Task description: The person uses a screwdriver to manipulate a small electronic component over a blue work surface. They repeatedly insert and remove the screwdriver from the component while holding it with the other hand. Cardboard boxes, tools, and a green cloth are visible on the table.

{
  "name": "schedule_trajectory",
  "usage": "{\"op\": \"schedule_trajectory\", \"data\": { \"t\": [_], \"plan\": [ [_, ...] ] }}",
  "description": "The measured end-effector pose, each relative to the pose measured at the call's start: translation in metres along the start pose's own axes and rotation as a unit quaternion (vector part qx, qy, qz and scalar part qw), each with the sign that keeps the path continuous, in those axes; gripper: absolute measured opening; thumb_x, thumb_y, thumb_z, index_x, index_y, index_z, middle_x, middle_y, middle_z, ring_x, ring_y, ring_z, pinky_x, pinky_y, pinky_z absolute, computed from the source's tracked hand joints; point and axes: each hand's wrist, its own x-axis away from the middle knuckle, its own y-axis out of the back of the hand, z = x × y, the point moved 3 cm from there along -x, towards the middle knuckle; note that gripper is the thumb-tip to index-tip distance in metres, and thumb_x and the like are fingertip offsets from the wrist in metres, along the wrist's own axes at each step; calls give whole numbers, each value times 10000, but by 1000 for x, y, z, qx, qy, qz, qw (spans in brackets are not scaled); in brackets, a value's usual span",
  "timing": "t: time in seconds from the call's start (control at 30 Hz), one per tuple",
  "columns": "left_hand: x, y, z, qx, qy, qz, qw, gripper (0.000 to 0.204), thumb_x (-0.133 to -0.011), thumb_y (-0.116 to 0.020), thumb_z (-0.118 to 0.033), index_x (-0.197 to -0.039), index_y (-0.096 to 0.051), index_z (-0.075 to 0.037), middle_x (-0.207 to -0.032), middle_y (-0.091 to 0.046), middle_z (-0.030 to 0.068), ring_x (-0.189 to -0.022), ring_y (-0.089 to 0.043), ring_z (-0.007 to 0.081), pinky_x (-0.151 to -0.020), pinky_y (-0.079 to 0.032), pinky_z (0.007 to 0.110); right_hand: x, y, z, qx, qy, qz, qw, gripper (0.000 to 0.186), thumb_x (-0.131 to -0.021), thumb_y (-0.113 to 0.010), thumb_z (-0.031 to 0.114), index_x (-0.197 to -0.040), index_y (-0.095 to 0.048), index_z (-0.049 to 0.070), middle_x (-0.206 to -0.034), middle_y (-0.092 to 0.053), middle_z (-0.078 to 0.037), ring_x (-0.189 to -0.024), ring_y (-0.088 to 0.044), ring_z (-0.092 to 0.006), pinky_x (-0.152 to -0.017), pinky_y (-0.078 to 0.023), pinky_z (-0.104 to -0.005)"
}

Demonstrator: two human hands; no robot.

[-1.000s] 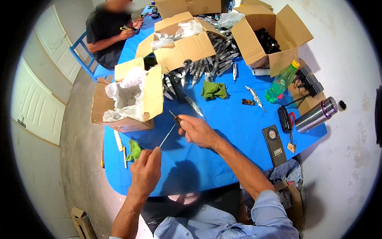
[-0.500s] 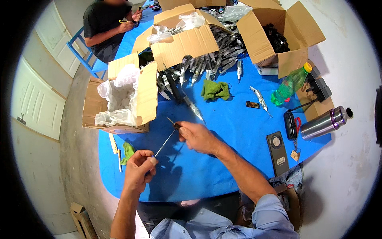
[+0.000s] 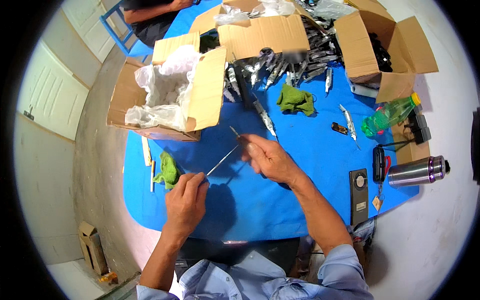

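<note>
**Left hand point(image 3: 186, 200) grips a thin metal rod point(image 3: 221, 161); right hand point(image 3: 271, 161) pinches a small dark piece point(image 3: 240, 139)**

The dark green cloth point(image 3: 296, 100), lying crumpled on the blue tabletop point(image 3: 275, 217), serves as the landmark. Farthest to its left, on the floor, stands a narrow carton point(image 3: 92, 248). A blue chair point(image 3: 135, 48) and part of a seated co-worker point(image 3: 152, 19) are also to its left, on the far side of the table. Well left of the cloth and nearer the wearer lie a pale strip point(image 3: 146, 151) and a thin stick point(image 3: 152, 174). Beyond these, left of the cloth, is an open box point(image 3: 212, 90) with white plastic bags point(image 3: 170, 95) inside; a bright green cloth point(image 3: 168, 169) lies nearer the wearer.

Left of the landmark and nearer the wearer, the left hand is closed around the rod, which points toward the dark piece; whether the two touch cannot be told. The dark piece sits left of the landmark, between the right hand's thumb and fingers; a narrow metal tip sticks out from it. A slim silver device point(image 3: 265, 119) lies just left of the cloth, and a heap of similar slim parts point(image 3: 312, 52) spreads beyond it.

To the cloth's right lie a small dark-and-amber piece point(image 3: 339, 128) and another slim device point(image 3: 349, 121). A phone point(image 3: 359, 205) is right and nearer the wearer. Farther right come a green bottle point(image 3: 387, 118) with a yellow cap and a steel flask point(image 3: 415, 172).
</note>
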Motion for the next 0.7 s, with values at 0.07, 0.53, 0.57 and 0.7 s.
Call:
{"op": "schedule_trajectory", "data": {
  "t": [0.07,0.53,0.57,0.7],
  "plan": [
    [3,-1,2,24,9,0,1000,202,-882,-750,-28,-1063,-664,-4,-916,-679,139,-713,-675,284,-593,-536,350,0,-1,-1,12,-7,-4,1000,349,-1093,-469,200,-1364,-572,7,-883,-654,-56,-642,-554,-93,-589,-482,-270],
    [-2,-3,30,448,427,127,775,194,-947,-731,-181,-1026,-637,-32,-796,-658,36,-557,-563,72,-408,-393,205,-2,-5,-3,41,-15,9,999,389,-1074,-485,184,-1390,-560,-30,-867,-661,-58,-670,-580,-106,-606,-488,-268],
    [-2,-3,31,435,411,120,793,200,-928,-746,-151,-1037,-629,-31,-802,-656,31,-569,-566,65,-416,-395,201,-3,-5,-4,41,-4,9,999,400,-1088,-480,208,-1399,-549,-35,-863,-660,-57,-641,-568,-85,-574,-473,-243],
    [3,1,32,409,366,127,826,290,-863,-789,-66,-1081,-603,-19,-822,-650,16,-654,-587,35,-495,-434,193,-2,-5,-7,49,6,8,999,417,-1104,-478,244,-1407,-539,-37,-867,-663,-56,-614,-559,-65,-547,-462,-217]
  ]
}}
